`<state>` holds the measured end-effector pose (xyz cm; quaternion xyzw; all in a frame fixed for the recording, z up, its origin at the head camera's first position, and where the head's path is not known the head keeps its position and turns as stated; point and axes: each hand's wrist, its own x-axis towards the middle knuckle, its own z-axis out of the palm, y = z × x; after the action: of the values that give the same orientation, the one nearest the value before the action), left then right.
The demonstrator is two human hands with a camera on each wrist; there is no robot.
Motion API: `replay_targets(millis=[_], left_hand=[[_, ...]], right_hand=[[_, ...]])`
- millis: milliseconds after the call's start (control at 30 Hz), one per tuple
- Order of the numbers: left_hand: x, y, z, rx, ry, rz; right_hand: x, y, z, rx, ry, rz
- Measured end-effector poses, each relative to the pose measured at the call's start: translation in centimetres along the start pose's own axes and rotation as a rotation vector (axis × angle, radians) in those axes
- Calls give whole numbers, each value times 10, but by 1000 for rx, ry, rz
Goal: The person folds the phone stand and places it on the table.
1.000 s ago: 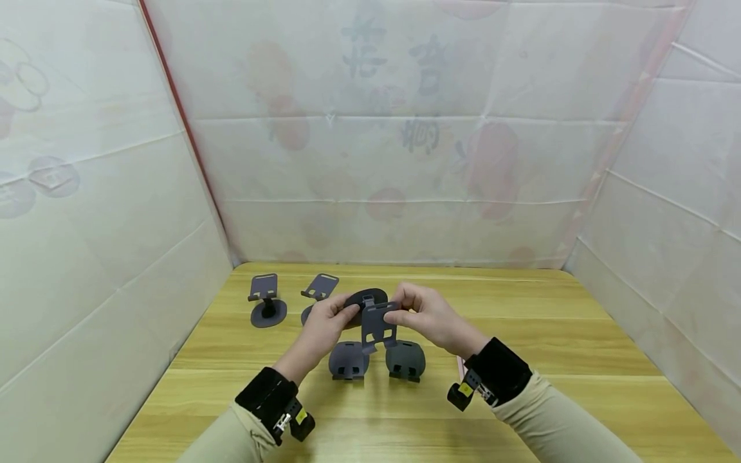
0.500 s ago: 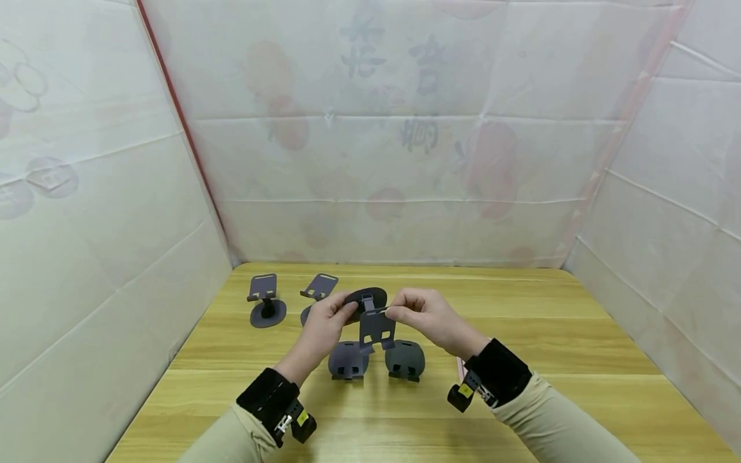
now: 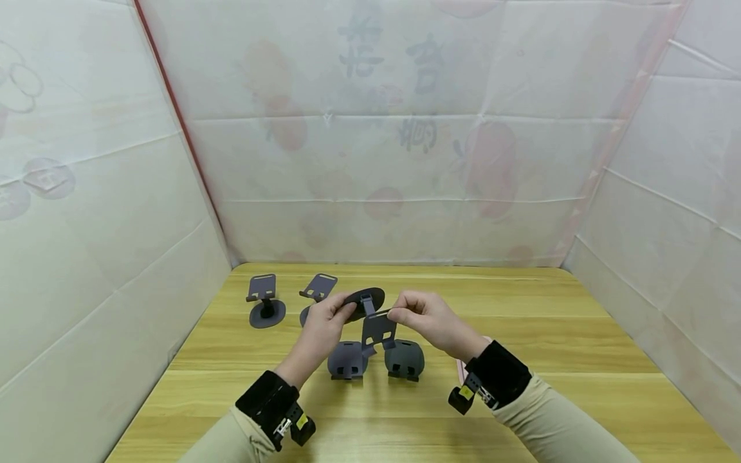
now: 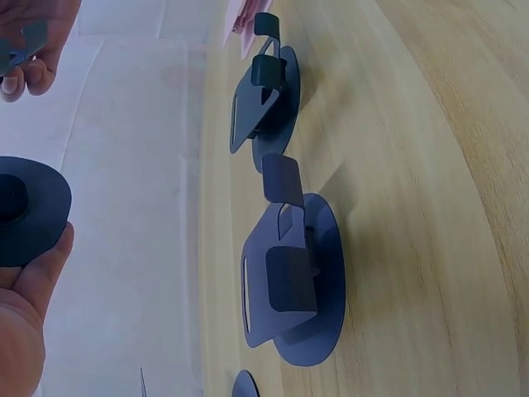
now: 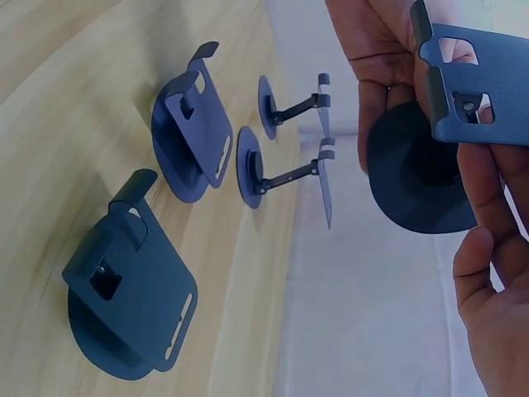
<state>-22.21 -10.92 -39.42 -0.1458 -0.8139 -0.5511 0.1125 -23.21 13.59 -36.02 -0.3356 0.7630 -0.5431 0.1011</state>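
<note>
Dark grey metal phone stand (image 3: 370,315), made of a round base disc and a hinged cut-out plate, is held in the air above the middle of the light wooden table (image 3: 550,347), over the space between the two folded stands. The left hand (image 3: 324,325) grasps the disc (image 5: 421,178) by its rim, fingers curled behind it and thumb at the front. The right hand (image 3: 425,318) pinches the top edge of the plate (image 3: 379,328) between thumb and forefinger, the other fingers curled in; the plate hangs down from that pinch.

Directly below, two folded dark grey stands lie flat toward the near edge: one (image 3: 347,360) under the left hand, the other (image 3: 404,360) just beside it on the right, apart from each other. Two opened grey stands stand upright toward the far left corner: one (image 3: 265,302) near the left edge, the second (image 3: 317,289) partly hidden behind the left hand. A pink object (image 3: 461,366) shows just under the right wrist.

The right half of the table and the strip along the near edge offer wide room; white sheet walls (image 3: 116,225) close the left, far and right edges.

Compared with a second ago, the plate hangs slightly more tilted and a little lower from the disc; both hands sit almost where they were.
</note>
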Motion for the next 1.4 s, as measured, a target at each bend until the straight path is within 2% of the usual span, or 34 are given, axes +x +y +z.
replay_targets(millis=[633, 800, 1400], left_hand=[[-4, 5, 2, 137, 31, 163], [-5, 7, 3, 140, 21, 211], [-9, 11, 7, 203, 30, 270]], right_hand=[[-3, 10, 1, 67, 22, -5], [-3, 13, 1, 79, 31, 25], [1, 16, 3, 123, 58, 69]])
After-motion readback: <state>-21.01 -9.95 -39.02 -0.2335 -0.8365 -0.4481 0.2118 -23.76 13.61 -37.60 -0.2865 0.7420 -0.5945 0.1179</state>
